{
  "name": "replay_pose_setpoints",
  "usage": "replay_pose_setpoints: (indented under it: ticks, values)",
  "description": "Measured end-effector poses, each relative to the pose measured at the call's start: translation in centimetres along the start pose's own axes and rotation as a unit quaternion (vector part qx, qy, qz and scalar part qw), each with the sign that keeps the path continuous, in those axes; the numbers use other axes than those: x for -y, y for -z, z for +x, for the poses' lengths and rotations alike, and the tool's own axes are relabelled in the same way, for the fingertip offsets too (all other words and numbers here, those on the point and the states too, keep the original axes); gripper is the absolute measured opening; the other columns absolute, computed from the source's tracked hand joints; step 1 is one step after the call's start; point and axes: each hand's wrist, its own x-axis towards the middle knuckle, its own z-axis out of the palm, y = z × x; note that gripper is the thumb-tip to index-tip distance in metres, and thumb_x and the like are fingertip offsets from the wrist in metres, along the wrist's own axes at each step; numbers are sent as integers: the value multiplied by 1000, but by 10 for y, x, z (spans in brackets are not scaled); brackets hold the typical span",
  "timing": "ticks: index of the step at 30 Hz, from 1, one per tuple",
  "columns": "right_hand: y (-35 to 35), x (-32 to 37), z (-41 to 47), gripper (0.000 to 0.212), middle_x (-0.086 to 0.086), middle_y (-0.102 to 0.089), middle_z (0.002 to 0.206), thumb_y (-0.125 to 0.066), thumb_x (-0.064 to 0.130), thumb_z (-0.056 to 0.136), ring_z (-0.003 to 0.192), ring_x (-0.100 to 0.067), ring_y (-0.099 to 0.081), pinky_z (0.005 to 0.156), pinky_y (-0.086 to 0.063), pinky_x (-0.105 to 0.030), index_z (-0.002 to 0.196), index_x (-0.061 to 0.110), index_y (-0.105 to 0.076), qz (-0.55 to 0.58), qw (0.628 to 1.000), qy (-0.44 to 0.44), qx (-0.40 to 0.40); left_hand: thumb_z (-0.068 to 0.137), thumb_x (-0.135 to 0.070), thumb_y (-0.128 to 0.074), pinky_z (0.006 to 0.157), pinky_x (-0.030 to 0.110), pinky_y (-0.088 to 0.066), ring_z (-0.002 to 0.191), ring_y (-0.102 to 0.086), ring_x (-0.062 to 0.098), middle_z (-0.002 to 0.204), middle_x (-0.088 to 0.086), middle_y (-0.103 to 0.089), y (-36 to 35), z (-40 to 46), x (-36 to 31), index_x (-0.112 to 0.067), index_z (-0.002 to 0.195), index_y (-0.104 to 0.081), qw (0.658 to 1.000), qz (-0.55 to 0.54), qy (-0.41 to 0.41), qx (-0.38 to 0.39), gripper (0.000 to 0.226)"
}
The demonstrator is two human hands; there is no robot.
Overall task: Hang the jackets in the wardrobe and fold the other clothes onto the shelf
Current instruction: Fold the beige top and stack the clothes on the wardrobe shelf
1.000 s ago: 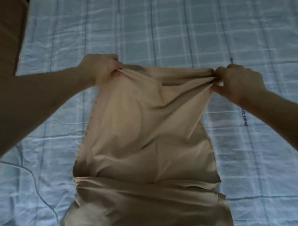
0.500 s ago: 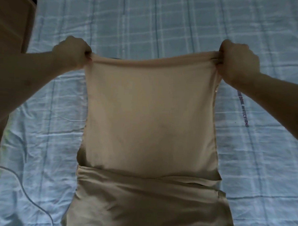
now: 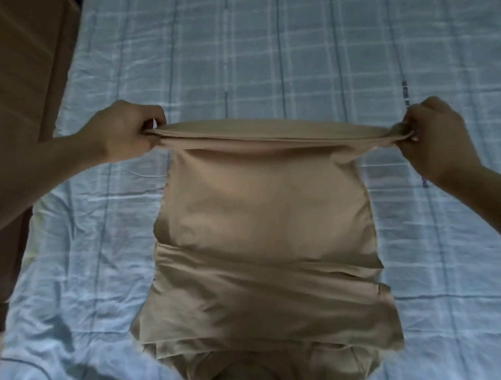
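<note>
So, where you are: you are in the middle of folding one tan top on the blue checked bed sheet.
Left hand: your left hand is closing tight on one corner of the far fold.
Right hand: your right hand is pinching the other corner the same way.
Between your fingers: the folded edge is stretching flat and straight from one hand to the other.
Toward you from your fingers: the rest of the top is lying on the sheet, with one fold line across it.
Done: I think one fold is being made right now.
Left to do: the top is not small enough yet, and it is not on the shelf.
Hard to see: no wardrobe, shelf, jackets or other clothes are showing.
Cut off: the near end of the top is going dark at the bottom edge.
Beside your left hand: a brown wooden side is standing there, and I cannot tell what it is.
</note>
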Motion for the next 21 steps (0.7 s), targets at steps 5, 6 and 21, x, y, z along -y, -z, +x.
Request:
replay_pose_setpoints:
  ticks: [5,6,21]
  values:
    - [1,-1,-78,27,-11,-49,83,-68,-18,64,74,-30,-50,65,-36,-30,76,2,-55,41,993,84,73,78,-34,-48,54,32,-51,62,-59,16,73,-13,-59,-9,-70,16,-32,95,-59,978,68,-182,76,20]
    - [0,-2,-92,29,-10,-49,81,-68,-20,63,73,-28,-48,64,-34,-29,75,2,-55,46,993,77,81,75,-36,-43,53,31,-50,63,-60,15,73,-14,-59,-13,-83,18,-32,95,-59,976,54,-196,81,25]
    - [10,16,-216,34,-6,-52,94,-41,3,65,75,-26,-49,56,-46,-33,95,17,-49,7,959,245,145,82,-39,-41,58,20,-34,61,-61,9,74,-13,-64,-96,-211,22,-39,110,-44,954,86,-237,161,28]
